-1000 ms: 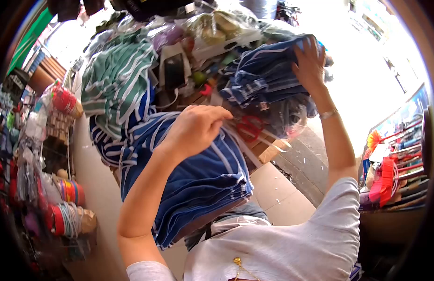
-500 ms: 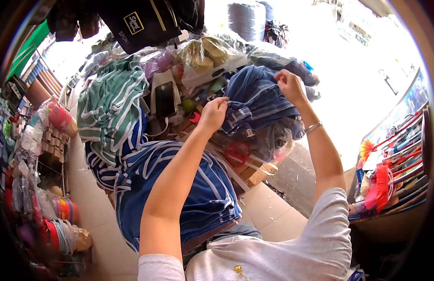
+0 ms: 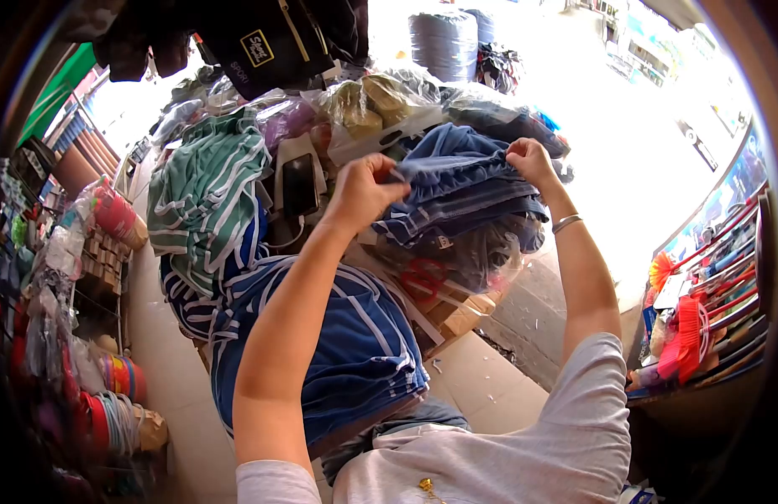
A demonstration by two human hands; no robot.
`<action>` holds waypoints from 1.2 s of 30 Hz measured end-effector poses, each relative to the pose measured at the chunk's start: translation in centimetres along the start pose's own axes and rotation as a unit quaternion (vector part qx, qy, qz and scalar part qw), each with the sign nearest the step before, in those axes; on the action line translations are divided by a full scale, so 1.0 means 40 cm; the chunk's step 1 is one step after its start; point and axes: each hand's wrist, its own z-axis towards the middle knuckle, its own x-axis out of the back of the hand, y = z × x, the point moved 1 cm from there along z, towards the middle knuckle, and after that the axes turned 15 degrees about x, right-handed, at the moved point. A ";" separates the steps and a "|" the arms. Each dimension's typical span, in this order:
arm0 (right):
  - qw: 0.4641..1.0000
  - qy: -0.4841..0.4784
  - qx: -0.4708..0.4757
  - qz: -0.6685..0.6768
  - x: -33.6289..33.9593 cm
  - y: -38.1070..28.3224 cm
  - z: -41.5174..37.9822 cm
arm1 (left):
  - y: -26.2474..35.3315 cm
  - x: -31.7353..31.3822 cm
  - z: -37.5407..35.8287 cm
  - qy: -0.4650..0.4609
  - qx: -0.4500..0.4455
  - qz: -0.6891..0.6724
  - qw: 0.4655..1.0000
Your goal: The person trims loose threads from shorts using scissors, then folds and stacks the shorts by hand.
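Now we have both hands pinched on the far dark-blue striped garment: our left hand has risen to its left edge, our right hand shifted to its right, stretching it over the plastic-wrapped bundle.

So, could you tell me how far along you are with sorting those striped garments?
Done, it seems: a stack of blue striped garments lies over the left forearm, and green striped ones sit piled beside it. In hand: the left hand and right hand both grip the top edge of a dark blue striped garment. Left: it rests on bagged clothing, not yet with the stack.
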 end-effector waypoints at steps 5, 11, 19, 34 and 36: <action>0.981 0.087 0.072 0.159 -0.018 -0.106 -0.021 | 0.155 0.049 -0.043 0.079 -0.117 -0.029 0.990; 0.989 0.078 0.097 0.074 -0.023 -0.275 -0.013 | 0.340 0.139 -0.162 0.248 -0.326 0.112 0.906; 0.769 -0.127 0.113 0.616 0.106 -0.629 -0.112 | 0.368 0.511 -0.326 0.296 -0.186 0.053 0.935; 0.882 0.181 0.291 0.323 0.097 -0.682 0.064 | 0.438 0.584 -0.779 0.380 -0.156 0.260 0.874; 0.910 0.174 0.310 0.213 0.129 -0.787 0.006 | 0.441 0.617 -0.830 0.397 -0.170 0.284 0.856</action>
